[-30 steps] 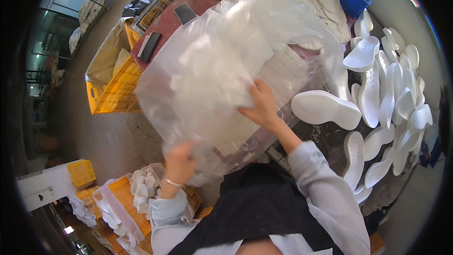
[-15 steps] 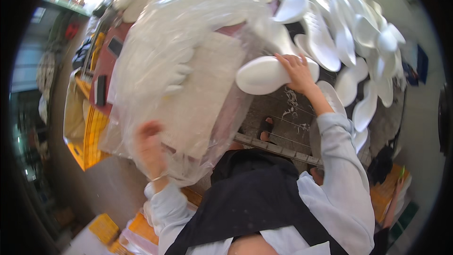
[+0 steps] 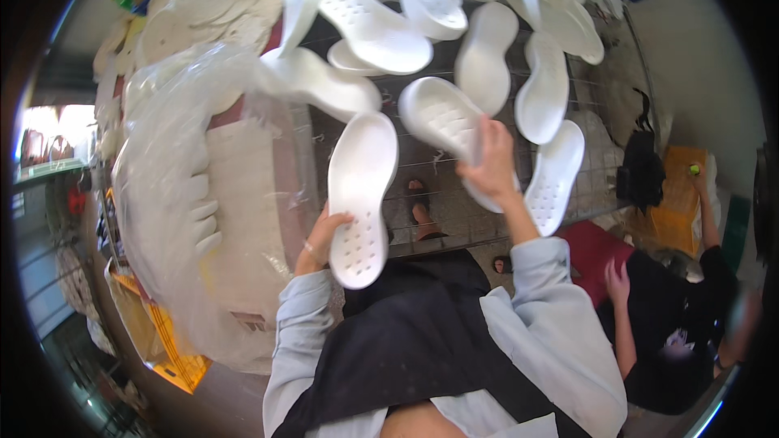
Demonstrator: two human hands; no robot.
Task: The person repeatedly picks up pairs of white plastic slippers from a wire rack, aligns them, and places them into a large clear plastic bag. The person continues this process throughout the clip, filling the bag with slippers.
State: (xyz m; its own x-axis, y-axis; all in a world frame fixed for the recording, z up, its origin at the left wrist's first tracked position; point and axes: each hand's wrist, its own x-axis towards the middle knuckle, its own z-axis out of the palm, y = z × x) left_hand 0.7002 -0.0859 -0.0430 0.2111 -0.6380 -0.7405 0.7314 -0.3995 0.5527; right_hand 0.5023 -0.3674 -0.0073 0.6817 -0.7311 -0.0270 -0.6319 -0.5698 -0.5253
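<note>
A white shoe sole [image 3: 365,154] stands almost upright in my left hand [image 3: 323,237], its dimpled inner face toward me. The thumb lies over the heel part; the other fingers are partly hidden behind it. My right hand [image 3: 493,162] is closed on the edge of a second white sole, the right-hand sole [image 3: 436,109], which is tilted and slightly blurred. This one hangs over the wire rack [image 3: 454,231], apart from the first. Around it lie several loose white soles, among them a smooth-faced sole [image 3: 487,57] and a dimpled sole [image 3: 556,178].
On the left, a clear plastic bag [image 3: 162,105] holding stacked white pieces lies beside a pale flat sheet [image 3: 243,219]. Flat off-white pieces [image 3: 215,12] are piled behind it. A yellow crate [image 3: 174,361] stands lower left. At the right sits another person [image 3: 673,308] in black.
My view has swung right. My left hand, empty and blurred before, now holds a sole. My right hand, which held a smooth-faced sole, now grips one showing its dimpled face.
</note>
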